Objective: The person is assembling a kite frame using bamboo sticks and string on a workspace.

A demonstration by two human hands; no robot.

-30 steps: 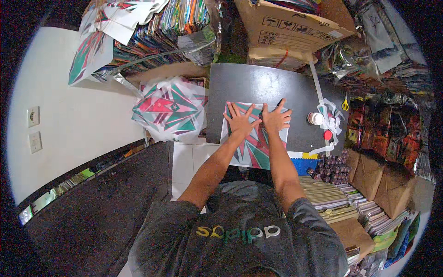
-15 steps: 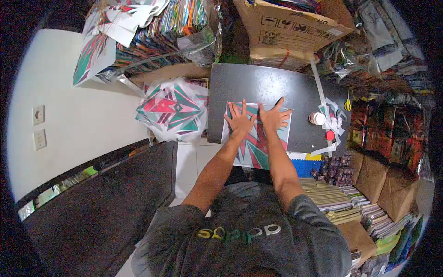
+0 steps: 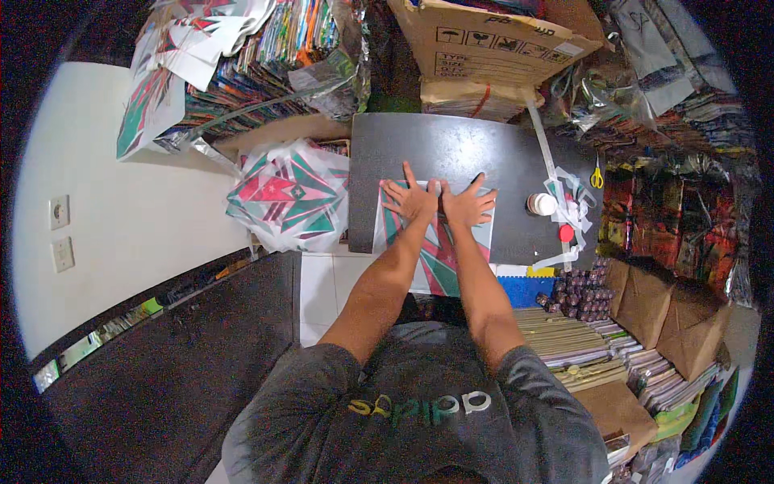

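Note:
A printed sheet (image 3: 434,273), white with red, green and grey angular shapes, lies on the dark table, its near end hanging past the front edge. My left hand (image 3: 414,201) presses on its far left part, fingers spread. Beside it my right hand (image 3: 468,207) rests on the far right part, fingers also spread. The two thumbs sit close together at the sheet's far edge. Both hands cover much of its upper half, and neither grips anything. Left of the table is a pile of similar printed sheets (image 3: 294,194) with pale, see-through layers.
On the table's (image 3: 403,141) right side are a white jar (image 3: 542,204), a red cap (image 3: 567,233), pale tape scraps (image 3: 574,206) and yellow scissors (image 3: 597,177). A cardboard box (image 3: 492,56) stands behind. Stacked packets (image 3: 266,73) rise at far left, and paper stacks (image 3: 568,347) lie at near right.
My hands have drawn closer together along the sheet's far edge, thumbs now almost meeting. The sheet stays flat in place. The whole view has shifted slightly.

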